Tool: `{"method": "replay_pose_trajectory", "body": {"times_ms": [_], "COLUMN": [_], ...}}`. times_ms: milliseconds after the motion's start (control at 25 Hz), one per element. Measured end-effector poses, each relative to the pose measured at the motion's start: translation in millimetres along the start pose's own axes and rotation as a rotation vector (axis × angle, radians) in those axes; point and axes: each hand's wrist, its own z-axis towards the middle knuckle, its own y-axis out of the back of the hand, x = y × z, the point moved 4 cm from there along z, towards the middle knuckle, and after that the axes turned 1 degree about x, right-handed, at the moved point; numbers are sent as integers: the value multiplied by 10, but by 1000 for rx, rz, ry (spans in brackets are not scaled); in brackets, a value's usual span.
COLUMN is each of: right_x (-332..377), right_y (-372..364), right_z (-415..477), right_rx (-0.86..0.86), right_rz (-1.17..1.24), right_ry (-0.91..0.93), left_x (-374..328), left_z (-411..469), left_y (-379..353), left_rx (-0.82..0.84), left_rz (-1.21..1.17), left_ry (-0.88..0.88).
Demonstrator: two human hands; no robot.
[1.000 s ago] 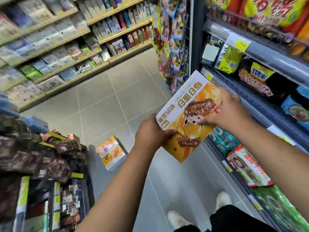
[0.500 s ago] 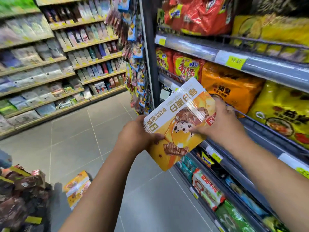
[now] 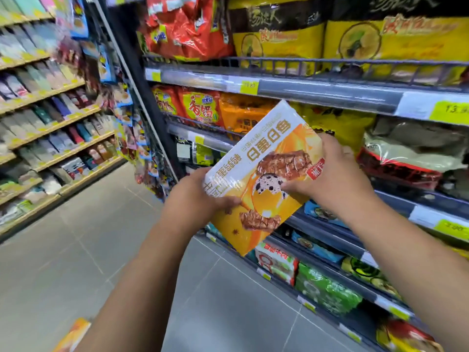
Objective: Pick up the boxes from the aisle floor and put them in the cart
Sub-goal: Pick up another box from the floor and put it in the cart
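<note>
The box (image 3: 264,174) is off the floor, held in the air just in front of the rack (image 3: 317,91). It is tilted so one corner points down, and its printed face is turned up toward the camera. The left hand (image 3: 198,199) grips the edge farther from the rack, thumb pressed flat on the face and fingers wrapped out of sight behind. The right hand (image 3: 330,179) clamps the opposite edge, the one nearer the rack — thumb across the printed picture, fingers curled round the back. Each hand pinches the box between thumb and fingers; neither is spread.

Judging by the glossy film over it, the box is likely slick. Its broad, flat shape suggests thin card, light but easy to dent if squeezed in the middle. Holding it by two opposite edges, as here, looks the safest grip. A one-handed hold would do best at a corner, where card is stiffest.

A second box (image 3: 73,334) lies on the floor (image 3: 76,262), well away from the rack and partly hidden by the left forearm. The cart is not in view — which way the held box must travel cannot be told.
</note>
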Motion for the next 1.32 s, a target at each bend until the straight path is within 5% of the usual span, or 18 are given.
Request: {"method": "replay_pose_trajectory", "body": {"times_ms": [680, 1320], "right_x": [-1345, -3353], "right_y": [1217, 3462], "right_z": [-2866, -6265], "right_rx": [-521, -824], "right_rz": [30, -77], "right_ry": [-567, -924], "left_x": [-1341, -3568], "left_z": [-1504, -4948], "left_y": [-1378, -3701], "left_rx": [522, 846], "left_rz": [27, -24], "left_ry": [-546, -921]}}
